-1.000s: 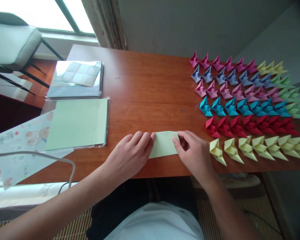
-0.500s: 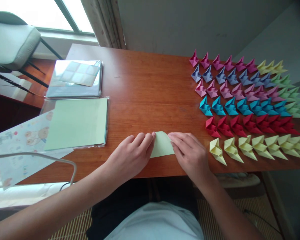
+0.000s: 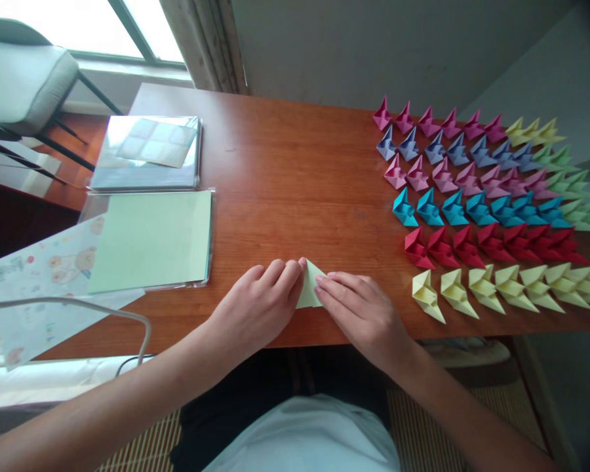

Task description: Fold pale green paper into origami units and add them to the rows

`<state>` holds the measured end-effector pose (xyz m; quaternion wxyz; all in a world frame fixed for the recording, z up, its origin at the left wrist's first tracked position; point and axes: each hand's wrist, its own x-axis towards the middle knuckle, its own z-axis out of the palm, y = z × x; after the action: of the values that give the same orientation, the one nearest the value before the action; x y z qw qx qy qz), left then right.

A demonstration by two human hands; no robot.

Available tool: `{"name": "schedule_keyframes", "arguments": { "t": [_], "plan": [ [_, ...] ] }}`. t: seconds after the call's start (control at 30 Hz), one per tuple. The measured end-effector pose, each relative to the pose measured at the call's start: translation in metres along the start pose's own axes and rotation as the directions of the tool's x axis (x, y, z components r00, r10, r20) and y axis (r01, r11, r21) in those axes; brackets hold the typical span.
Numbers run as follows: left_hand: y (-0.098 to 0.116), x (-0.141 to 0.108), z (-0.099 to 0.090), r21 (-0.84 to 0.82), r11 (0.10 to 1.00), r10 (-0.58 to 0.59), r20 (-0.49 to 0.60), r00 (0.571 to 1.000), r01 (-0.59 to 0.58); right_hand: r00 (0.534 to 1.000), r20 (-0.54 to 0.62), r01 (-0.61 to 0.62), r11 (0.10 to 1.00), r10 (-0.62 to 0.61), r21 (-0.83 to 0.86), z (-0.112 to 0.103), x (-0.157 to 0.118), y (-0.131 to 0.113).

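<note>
A pale green sheet of origami paper (image 3: 309,288) lies near the table's front edge between my two hands, its upper right corner folded over into a slanted edge. My left hand (image 3: 269,298) is closed on the paper's left side, thumb and fingertips at the top. My right hand (image 3: 361,303) presses its fingers, held together, onto the folded right part. Much of the paper is covered by both hands. To the right stands a row of pale yellow folded paper pieces (image 3: 482,292).
More folded pieces stand in rows at the right: red (image 3: 465,248), turquoise (image 3: 455,209), pink, purple and magenta. At the left lie a stack of light green paper (image 3: 155,242), a clear-wrapped pack (image 3: 150,177), a printed sheet (image 3: 34,295) and a grey cable (image 3: 103,309).
My right hand has moved slightly left and down, bringing the paper's right corner over into a fold. My left hand stays in place.
</note>
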<state>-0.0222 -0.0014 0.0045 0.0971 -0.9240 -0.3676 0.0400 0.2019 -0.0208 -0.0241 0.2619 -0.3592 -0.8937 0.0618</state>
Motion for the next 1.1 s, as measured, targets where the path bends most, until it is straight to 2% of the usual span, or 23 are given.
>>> {"name": "schedule_keyframes", "arguments": {
  "t": [0.23, 0.47, 0.77, 1.1],
  "plan": [
    [0.0005, -0.0001, -0.0015, -0.018, 1.000, -0.009, 0.033, 0.999, 0.009, 1.000, 0.022, -0.020, 1.000, 0.020, -0.003, 0.0015, -0.0004, -0.0021],
    [-0.0009, -0.0001, 0.0000, -0.012, 1.000, -0.004, -0.022, 1.000, 0.003, 1.000, 0.017, -0.024, 1.000, 0.024, 0.016, 0.0006, 0.0016, -0.0023],
    [-0.0004, -0.0003, -0.0003, -0.055, 0.998, -0.028, 0.035, 0.999, 0.030, 0.998, 0.045, -0.035, 0.998, 0.032, 0.046, 0.0010, -0.0002, -0.0005],
    [-0.0003, -0.0004, 0.0000, -0.010, 1.000, -0.011, -0.017, 1.000, 0.011, 0.999, 0.042, -0.022, 1.000, 0.021, 0.014, 0.0026, -0.0023, 0.0005]
  ]
}}
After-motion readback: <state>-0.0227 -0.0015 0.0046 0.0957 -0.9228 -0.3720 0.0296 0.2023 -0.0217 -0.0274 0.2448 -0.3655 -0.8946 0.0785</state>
